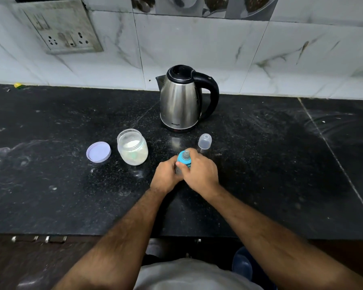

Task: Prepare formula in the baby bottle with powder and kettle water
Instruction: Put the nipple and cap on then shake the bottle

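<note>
Forearms converge over the counter [50, 195], left hand [166, 174] gripping the bottle [179, 169], right hand [199, 170] clasping its blue collar [182, 159].

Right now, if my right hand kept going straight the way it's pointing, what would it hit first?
The right hand points up-left across the baby bottle it grips. Past the bottle, the open powder jar looks like the first thing in that line, though depth is hard to judge; the kettle sits off to the right of it.

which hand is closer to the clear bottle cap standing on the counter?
Right. The right hand grips the blue collar of the baby bottle, just below-left of the clear bottle cap. The left hand holds the bottle's body, farther left and nearer the person.
</note>
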`<state>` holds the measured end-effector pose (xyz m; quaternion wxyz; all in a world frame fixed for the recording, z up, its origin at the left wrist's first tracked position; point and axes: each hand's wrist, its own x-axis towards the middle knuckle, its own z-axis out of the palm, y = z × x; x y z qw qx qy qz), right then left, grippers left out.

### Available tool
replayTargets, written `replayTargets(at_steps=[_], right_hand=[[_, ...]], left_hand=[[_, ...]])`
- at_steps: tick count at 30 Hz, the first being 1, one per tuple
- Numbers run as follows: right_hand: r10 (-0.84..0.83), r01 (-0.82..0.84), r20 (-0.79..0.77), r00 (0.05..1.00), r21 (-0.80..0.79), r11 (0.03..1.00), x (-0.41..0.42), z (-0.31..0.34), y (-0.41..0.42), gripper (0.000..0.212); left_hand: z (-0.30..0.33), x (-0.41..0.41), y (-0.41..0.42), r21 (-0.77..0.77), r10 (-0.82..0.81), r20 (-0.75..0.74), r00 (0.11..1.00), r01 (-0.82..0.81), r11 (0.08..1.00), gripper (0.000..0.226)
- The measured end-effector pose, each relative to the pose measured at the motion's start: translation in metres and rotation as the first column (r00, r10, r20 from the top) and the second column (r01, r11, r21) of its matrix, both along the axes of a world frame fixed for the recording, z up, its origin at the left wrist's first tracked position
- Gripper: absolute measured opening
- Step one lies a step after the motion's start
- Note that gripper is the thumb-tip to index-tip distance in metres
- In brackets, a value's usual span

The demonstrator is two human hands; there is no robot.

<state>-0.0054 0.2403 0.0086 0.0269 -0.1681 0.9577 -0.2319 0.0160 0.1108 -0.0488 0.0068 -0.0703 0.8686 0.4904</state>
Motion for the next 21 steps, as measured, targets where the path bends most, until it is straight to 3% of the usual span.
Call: replayTargets(at_steps=[3,8,11,16,21], right_hand=[[-0.051,0.051,0.033,0.998,0.002,0.999,0.001,0.000,-0.003,0.045],[0.266,-0.276,0.201,0.943,0.025,0.961,-0.036,0.017,0.020,0.053],[0.339,-0.348,0.196,0.920,0.009,0.938,-0.042,0.015,0.020,0.043],[0.246,-0.246,-0.009,0.969,0.002,0.969,-0.027,-0.003,0.020,0.042],[0.079,-0.085,-0.058,0.995,-0.098,0.992,-0.009,-0.011,0.007,0.042]], left_hand=[[0.000,0.001,-0.002,-0.002,-0.008,0.001,1.000,0.008,1.000,0.040],[0.000,-0.001,-0.005,0.067,-0.020,0.054,0.998,0.016,0.998,0.051],[-0.005,-0.002,-0.006,0.065,-0.004,0.073,0.997,-0.001,0.998,0.055],[0.002,-0.001,-0.001,0.006,0.002,0.046,0.999,-0.003,1.000,0.053],[0.004,0.002,0.002,-0.040,0.019,0.013,1.000,-0.018,0.999,0.044]])
